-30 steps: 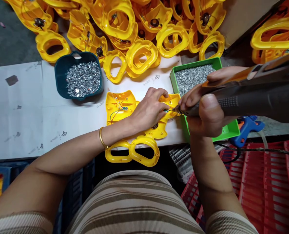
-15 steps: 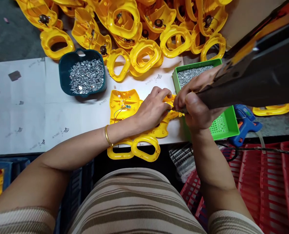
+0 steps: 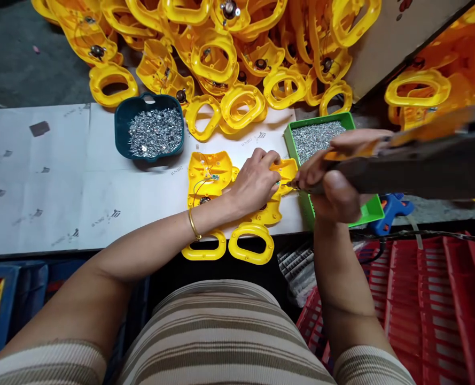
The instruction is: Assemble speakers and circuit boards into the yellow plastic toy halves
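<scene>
My right hand (image 3: 337, 182) is wrapped round a dark electric screwdriver (image 3: 413, 174) with orange on its upper side. Its thin bit points left, at the right part of a yellow plastic shell (image 3: 288, 170). My left hand (image 3: 257, 179) lies over that shell, fingers curled and closed close to the bit; what they pinch is hidden, though a bit of green shows at the fingertips. Left of it lies another yellow shell (image 3: 209, 163) with wires, a small circuit board (image 3: 214, 177) and a round dark part. The shells' looped handles (image 3: 251, 243) overhang the table's front edge.
A dark teal tub (image 3: 121, 131) and a green tray (image 3: 289, 141) hold small screws. Yellow shells (image 3: 213, 59) are piled behind, more at right. A blue glue gun (image 3: 393, 214) lies right of the tray. Red crates (image 3: 417, 299) stand below right, blue crates (image 3: 29, 289) below left.
The screwdriver has swung lower at its rear and shifted right, its bit pulled slightly away from my left fingers. The two handles have moved apart. The whole view has shifted slightly.
</scene>
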Available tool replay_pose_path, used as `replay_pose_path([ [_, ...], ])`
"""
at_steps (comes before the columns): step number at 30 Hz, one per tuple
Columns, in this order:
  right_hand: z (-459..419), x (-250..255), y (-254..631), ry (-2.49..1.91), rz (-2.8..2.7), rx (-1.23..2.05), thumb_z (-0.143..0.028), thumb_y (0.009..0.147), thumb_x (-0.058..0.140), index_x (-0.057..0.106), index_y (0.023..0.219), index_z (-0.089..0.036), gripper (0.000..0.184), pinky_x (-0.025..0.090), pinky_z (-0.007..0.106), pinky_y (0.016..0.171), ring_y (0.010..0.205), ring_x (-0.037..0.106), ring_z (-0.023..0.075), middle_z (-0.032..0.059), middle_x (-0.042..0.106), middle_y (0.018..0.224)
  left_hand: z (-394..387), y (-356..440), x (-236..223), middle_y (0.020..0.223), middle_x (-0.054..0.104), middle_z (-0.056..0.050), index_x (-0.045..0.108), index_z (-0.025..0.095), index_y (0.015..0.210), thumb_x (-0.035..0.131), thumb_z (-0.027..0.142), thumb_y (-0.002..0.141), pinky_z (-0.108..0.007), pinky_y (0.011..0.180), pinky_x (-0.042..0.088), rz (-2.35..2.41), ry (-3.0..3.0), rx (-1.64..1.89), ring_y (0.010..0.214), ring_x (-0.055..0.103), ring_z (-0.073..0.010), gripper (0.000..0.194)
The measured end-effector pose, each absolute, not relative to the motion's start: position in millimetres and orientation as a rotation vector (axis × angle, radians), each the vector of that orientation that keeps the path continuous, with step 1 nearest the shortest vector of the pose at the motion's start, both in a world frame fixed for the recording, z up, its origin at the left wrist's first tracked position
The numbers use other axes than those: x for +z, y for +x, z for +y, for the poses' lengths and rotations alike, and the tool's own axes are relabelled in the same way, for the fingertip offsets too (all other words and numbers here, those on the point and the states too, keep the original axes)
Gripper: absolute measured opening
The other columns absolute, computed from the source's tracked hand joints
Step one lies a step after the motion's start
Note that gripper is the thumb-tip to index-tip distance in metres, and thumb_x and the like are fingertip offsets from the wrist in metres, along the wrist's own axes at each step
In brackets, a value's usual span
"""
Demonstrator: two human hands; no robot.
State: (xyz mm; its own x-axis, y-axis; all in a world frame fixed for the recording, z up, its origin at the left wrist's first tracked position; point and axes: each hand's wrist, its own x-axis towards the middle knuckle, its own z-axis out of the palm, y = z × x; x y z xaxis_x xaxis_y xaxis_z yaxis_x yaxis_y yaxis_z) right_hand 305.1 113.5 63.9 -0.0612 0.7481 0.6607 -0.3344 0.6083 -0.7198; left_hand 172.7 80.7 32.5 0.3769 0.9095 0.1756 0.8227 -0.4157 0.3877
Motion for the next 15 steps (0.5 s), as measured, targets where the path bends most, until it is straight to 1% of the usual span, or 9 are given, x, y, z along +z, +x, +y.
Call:
replay_pose_path([
  [1, 108.0, 71.5, 306.2, -0.331, -1.313, 0.933, -0.031, 0.072, 0.071, 0.067, 0.1, -0.025, 0.029, 0.034, 0.025, 0.03, 0.034, 0.04, 0.0109, -0.0078, 0.045, 0.052, 80.8, 173.3, 35.2, 0.12, 0.058, -0.009, 0.075, 0.017, 0.087, 0.063, 0.023, 0.089, -0.042, 0.089, 0.046, 1.567, 2.394, 0.511, 0.109, 0.045, -0.0281, 0.014],
  [3, 97.8, 85.0, 311.2, -0.312, -1.282, 0.957, -0.026, 0.076, 0.067, 0.069, 0.098, -0.021, 0.022, 0.036, 0.026, 0.031, 0.036, 0.042, 0.0112, -0.0055, 0.046, 0.054, 79.2, 169.8, 43.8, 0.121, 0.06, -0.01, 0.076, 0.017, 0.092, 0.062, 0.026, 0.09, -0.043, 0.089, 0.046, 1.593, 2.384, 0.505, 0.109, 0.047, -0.0291, 0.016],
  [6, 85.7, 95.2, 323.8, -0.349, -1.272, 0.932, -0.025, 0.076, 0.066, 0.07, 0.096, -0.02, 0.02, 0.037, 0.026, 0.032, 0.036, 0.043, 0.0113, -0.005, 0.048, 0.054, 66.2, 146.3, 59.6, 0.126, 0.061, -0.008, 0.072, 0.024, 0.109, 0.058, 0.035, 0.094, -0.046, 0.094, 0.043, 1.509, 2.459, 0.6, 0.113, 0.049, -0.0288, 0.024],
  [8, 79.7, 95.1, 330.8, -0.423, -1.259, 0.9, -0.027, 0.075, 0.067, 0.069, 0.095, -0.021, 0.021, 0.039, 0.027, 0.033, 0.036, 0.043, 0.0117, -0.0055, 0.049, 0.054, 48.5, 120.4, 64.7, 0.136, 0.057, -0.006, 0.067, 0.029, 0.12, 0.054, 0.045, 0.096, -0.047, 0.102, 0.038, 1.456, 2.543, 0.643, 0.122, 0.047, -0.0282, 0.032],
  [10, 75.5, 91.7, 332.7, -0.489, -1.238, 0.837, -0.031, 0.075, 0.068, 0.069, 0.094, -0.024, 0.02, 0.039, 0.027, 0.033, 0.035, 0.041, 0.0119, -0.0065, 0.047, 0.052, 26.6, 93.8, 60.3, 0.146, 0.049, -0.006, 0.06, 0.031, 0.129, 0.056, 0.057, 0.092, -0.048, 0.109, 0.032, 1.477, 2.592, 0.597, 0.133, 0.042, -0.0295, 0.046],
  [12, 72.8, 86.5, 328.9, -0.536, -1.238, 0.77, -0.034, 0.077, 0.068, 0.068, 0.091, -0.026, 0.016, 0.037, 0.026, 0.031, 0.033, 0.036, 0.0109, -0.0076, 0.043, 0.05, 6.9, 73.8, 47.2, 0.153, 0.042, -0.011, 0.051, 0.028, 0.14, 0.06, 0.066, 0.085, -0.051, 0.115, 0.023, 1.522, 2.608, 0.468, 0.14, 0.035, -0.0337, 0.068],
  [14, 71.3, 79.9, 321.9, -0.556, -1.25, 0.73, -0.035, 0.078, 0.069, 0.067, 0.09, -0.028, 0.014, 0.034, 0.023, 0.03, 0.032, 0.031, 0.0092, -0.0087, 0.04, 0.048, -4.8, 64.3, 30.9, 0.156, 0.037, -0.015, 0.043, 0.027, 0.147, 0.064, 0.072, 0.078, -0.054, 0.118, 0.015, 1.565, 2.591, 0.342, 0.144, 0.03, -0.0368, 0.085],
  [15, 70.6, 76.0, 318.3, -0.566, -1.261, 0.724, -0.036, 0.078, 0.07, 0.067, 0.09, -0.028, 0.014, 0.033, 0.023, 0.03, 0.031, 0.031, 0.0087, -0.0088, 0.041, 0.048, -6.8, 63.7, 23.6, 0.157, 0.034, -0.016, 0.041, 0.027, 0.149, 0.065, 0.073, 0.076, -0.055, 0.118, 0.012, 1.579, 2.581, 0.308, 0.145, 0.029, -0.0376, 0.089],
])
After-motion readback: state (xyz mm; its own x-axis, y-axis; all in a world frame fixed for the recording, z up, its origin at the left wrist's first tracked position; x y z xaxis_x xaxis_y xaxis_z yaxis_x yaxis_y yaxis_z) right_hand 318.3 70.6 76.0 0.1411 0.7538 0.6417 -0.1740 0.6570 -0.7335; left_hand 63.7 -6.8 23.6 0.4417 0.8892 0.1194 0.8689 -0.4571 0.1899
